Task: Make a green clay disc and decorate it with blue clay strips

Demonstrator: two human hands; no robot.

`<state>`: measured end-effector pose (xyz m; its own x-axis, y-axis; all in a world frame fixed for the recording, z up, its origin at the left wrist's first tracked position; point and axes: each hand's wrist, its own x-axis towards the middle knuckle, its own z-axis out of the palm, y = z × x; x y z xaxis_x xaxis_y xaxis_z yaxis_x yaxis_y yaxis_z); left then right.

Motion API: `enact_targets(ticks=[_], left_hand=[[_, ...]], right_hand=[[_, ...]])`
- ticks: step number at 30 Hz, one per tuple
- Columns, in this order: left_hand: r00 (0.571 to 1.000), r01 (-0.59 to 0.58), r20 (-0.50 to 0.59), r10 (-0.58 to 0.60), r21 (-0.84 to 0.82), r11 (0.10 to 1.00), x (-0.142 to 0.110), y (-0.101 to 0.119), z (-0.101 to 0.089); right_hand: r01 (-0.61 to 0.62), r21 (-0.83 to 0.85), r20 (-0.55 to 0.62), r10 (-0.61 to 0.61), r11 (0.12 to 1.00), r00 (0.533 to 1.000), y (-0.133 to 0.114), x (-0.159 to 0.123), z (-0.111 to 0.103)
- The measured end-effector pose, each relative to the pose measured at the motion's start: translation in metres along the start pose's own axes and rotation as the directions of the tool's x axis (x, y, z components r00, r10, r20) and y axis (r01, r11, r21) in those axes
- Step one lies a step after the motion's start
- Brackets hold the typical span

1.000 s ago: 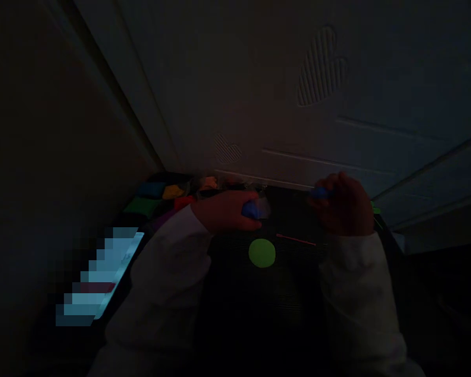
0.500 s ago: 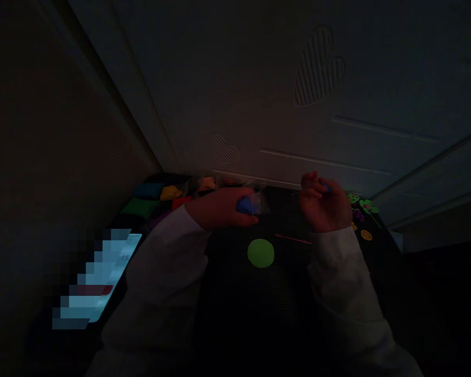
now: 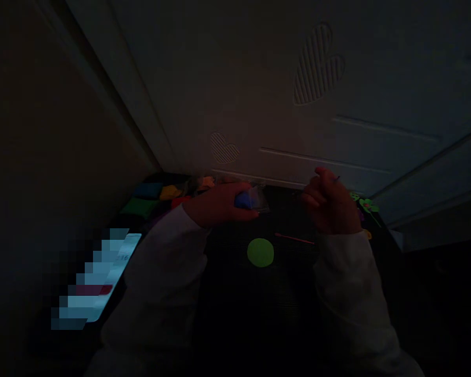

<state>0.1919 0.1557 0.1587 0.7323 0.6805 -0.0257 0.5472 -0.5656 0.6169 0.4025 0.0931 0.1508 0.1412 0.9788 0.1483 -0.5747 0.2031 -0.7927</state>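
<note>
My left hand (image 3: 217, 204) is closed around a lump of blue clay (image 3: 243, 200) in a clear plastic bag, whose loose end sticks out past the fingertips. To the right, my right hand (image 3: 332, 204) is raised with its fingers curled in. A small blue piece (image 3: 337, 179) pokes out by the fingers; it looks like the same clay, though most of it is hidden. Between and below the hands, a flat light-green disc (image 3: 260, 253) lies on the dark table (image 3: 255, 303). Just beyond it rests a thin pink stick (image 3: 294, 239).
Coloured packets, among them a green one (image 3: 141, 207) and a yellow one (image 3: 170, 192), lie at the back left. A lit phone (image 3: 120, 272) is left of my left sleeve. Small flower-like shapes (image 3: 369, 204) lie at the right. A pale panel with hearts (image 3: 275, 120) rises behind the table.
My right hand has shifted slightly right and turned, so the blue piece shows less. My left hand has hardly moved and keeps its hold on the bagged clay.
</note>
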Motion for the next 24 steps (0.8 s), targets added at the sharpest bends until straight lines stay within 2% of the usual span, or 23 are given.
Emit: enact_targets(ticks=[4,6,9,11,13,24], left_hand=[[0.999,-0.034,-0.035,0.033,-0.021,0.999,0.0006,0.0036,-0.0013],[0.998,-0.03,-0.052,0.029,-0.026,0.999,0.0011,0.0051,-0.0014],[0.997,-0.029,-0.069,0.029,-0.004,1.0,0.0016,0.0056,-0.0012],[0.997,-0.043,-0.066,0.042,-0.005,0.999,0.0016,0.0049,-0.0009],[0.997,-0.041,-0.065,0.041,-0.008,0.999,0.0014,0.004,-0.0006],[0.996,0.002,-0.083,-0.007,-0.054,0.999,0.0012,0.0037,-0.001]], right_hand=[[0.026,-0.168,-0.019,-0.029,0.985,0.999,0.002,-0.0017,0.0004],[0.02,-0.175,-0.017,-0.023,0.984,1.0,0.0025,-0.0009,0.0005],[-0.065,-0.111,0.006,0.066,0.992,0.998,0.0022,0.0011,0.0011],[-0.136,-0.112,0.032,0.141,0.984,0.99,0.0019,0.0018,0.0016],[-0.159,-0.137,0.039,0.165,0.978,0.986,0.0024,0.0015,0.0015],[-0.077,-0.246,0.069,0.097,0.966,0.993,0.0052,-0.0005,-0.005]])
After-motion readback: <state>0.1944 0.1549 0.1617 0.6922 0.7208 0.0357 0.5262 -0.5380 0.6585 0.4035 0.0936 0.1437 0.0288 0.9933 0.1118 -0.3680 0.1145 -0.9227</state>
